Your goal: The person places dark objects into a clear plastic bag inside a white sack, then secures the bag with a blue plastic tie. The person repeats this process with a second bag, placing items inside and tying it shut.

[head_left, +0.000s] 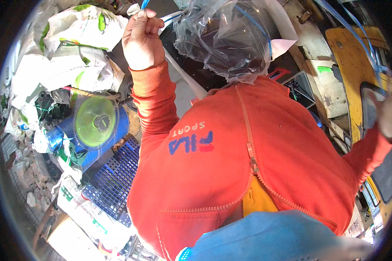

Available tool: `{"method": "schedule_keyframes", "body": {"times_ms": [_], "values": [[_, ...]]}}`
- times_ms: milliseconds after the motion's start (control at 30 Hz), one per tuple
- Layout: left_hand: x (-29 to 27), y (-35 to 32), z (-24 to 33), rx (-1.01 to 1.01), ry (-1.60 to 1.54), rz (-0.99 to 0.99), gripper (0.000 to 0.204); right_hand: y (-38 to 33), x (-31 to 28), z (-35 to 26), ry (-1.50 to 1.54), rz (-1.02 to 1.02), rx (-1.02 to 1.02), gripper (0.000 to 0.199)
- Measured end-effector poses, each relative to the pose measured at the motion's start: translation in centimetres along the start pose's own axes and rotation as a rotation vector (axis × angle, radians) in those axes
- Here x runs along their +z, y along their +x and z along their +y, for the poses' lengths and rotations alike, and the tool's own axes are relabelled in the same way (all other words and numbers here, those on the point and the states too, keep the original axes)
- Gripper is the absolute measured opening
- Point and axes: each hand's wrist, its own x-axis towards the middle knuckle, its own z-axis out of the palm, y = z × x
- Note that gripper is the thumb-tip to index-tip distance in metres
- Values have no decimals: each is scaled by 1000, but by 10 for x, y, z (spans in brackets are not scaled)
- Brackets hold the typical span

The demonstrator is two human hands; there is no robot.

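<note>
At the upper left my left hand (140, 38) is raised, thumb and fingers pinched together. Between them is blue cord (145, 3), with a small whitish scrap at the fingertips. To the right of that hand spreads a crumpled clear plastic bag (224, 41), dark inside, in front of my body. More blue cord runs across the bag, and pale sheet material shows along its side. My right hand (388, 114) is at the far right edge, smeared by motion, so its fingers are unclear. Loose blue strands (370, 48) hang just above it.
White sacks with green print (80, 28) pile up at the left. Below them stand a fan with green blades (96, 122), a blue drum-like container (123, 122) and dark blue plastic crates (113, 178). A worn yellow machine frame (342, 56) borders the right side.
</note>
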Motion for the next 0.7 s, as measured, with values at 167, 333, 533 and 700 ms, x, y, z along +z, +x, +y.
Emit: {"method": "schedule_keyframes", "body": {"times_ms": [167, 333, 533, 700], "values": [[7, -3, 6, -27, 19, -8, 18, -25, 42, -174, 1116, 289, -720, 61], [-2, -10, 7, -35, 14, -48, 17, -8, 76, -277, 1437, 291, -558, 69], [7, -30, 1, -92, -6, -37, 15, -10, 90, -291, 1264, 323, -546, 64], [18, -55, -4, -115, 41, -62, 15, -16, 88, -295, 1196, 353, -502, 67]]}}
